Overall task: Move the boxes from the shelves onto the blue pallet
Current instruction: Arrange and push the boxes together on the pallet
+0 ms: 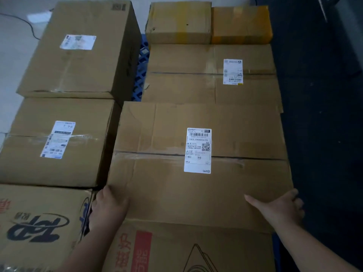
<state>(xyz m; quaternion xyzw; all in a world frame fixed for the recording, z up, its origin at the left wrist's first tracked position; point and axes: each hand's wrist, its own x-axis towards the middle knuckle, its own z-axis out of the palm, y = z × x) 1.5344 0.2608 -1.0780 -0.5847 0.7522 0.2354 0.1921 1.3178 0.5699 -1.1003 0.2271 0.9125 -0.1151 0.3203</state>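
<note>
Both hands grip the near corners of the wide brown cardboard box [198,154], left hand [109,208] and right hand [282,210], so I lower it level among boxes on the blue plastic pallet [142,65].

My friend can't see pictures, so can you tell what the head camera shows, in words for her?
Two hands, left and right, hold the near corners of a big box with a white label. More boxes are packed around it, and bits of a blue pallet show in a gap between them.
</note>
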